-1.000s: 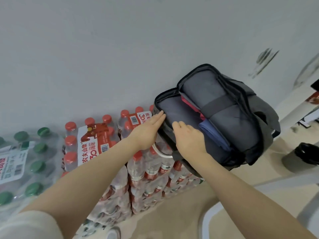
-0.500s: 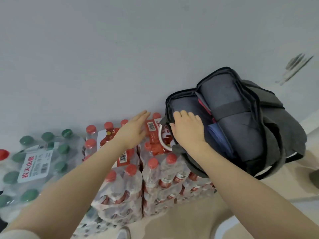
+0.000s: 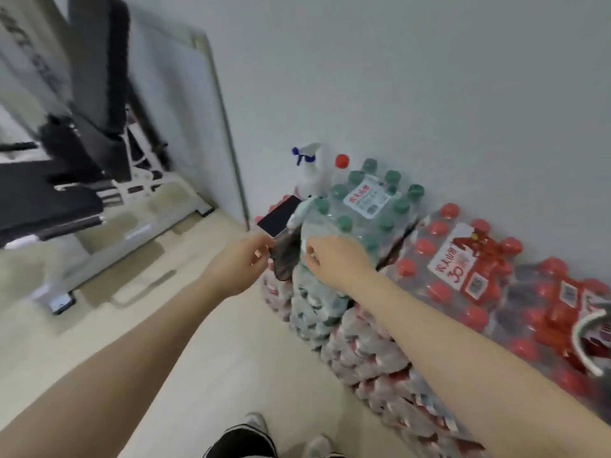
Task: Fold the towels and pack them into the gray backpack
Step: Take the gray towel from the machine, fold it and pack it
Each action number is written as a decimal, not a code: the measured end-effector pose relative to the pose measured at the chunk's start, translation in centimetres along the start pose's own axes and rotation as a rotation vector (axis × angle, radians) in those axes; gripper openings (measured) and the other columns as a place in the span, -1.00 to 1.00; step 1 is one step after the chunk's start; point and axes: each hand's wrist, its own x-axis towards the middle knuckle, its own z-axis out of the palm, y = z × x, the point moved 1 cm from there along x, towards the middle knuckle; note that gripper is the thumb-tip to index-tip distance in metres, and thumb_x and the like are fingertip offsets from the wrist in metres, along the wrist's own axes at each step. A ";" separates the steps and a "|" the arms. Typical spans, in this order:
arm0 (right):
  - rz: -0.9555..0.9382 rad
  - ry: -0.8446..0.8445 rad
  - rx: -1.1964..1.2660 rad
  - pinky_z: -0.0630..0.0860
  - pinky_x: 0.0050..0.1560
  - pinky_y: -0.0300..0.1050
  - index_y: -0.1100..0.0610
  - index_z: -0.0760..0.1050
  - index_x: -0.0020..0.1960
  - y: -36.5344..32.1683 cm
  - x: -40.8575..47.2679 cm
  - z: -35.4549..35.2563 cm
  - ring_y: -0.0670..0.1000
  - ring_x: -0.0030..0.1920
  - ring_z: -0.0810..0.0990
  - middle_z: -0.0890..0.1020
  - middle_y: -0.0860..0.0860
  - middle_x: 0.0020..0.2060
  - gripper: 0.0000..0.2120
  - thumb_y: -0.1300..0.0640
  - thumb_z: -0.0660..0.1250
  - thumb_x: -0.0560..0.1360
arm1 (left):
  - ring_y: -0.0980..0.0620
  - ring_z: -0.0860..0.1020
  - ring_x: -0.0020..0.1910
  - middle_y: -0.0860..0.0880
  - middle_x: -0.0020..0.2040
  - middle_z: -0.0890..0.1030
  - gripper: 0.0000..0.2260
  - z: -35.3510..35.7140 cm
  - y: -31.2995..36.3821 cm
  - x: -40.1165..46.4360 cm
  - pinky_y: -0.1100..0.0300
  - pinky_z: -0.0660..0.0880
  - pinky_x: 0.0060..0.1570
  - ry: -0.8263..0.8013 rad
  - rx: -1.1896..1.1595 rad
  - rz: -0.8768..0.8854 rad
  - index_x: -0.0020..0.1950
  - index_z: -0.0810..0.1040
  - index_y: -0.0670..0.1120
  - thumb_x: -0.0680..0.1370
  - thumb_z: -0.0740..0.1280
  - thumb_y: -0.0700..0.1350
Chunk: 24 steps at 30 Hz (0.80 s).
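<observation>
Both hands (image 3: 244,259) pinching dark towel (image 3: 287,256)

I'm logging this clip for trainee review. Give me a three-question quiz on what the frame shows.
1. True or false: the gray backpack is in view.
2. What colour are the caps on the bottle pack under the right hand? A red, B green, C blue.
3. What dark flat thing lies just beyond the left hand?

Key: 1 false. 2 B. 3 A phone, lying on the stacked packs next to the spray bottle. A dark cloth hangs between the two hands.
</observation>
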 end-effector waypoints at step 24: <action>-0.816 -0.380 -0.014 0.35 -0.19 -0.08 0.11 0.32 0.25 -68.8 17.9 20.1 0.14 0.03 0.53 0.57 0.07 0.06 -0.69 0.01 0.11 0.57 | -0.02 0.54 -0.14 0.06 -0.13 0.55 -0.96 -33.1 -49.1 -39.2 0.14 0.43 -0.18 0.706 -0.188 -0.890 -0.09 0.45 -0.06 0.53 0.22 -0.15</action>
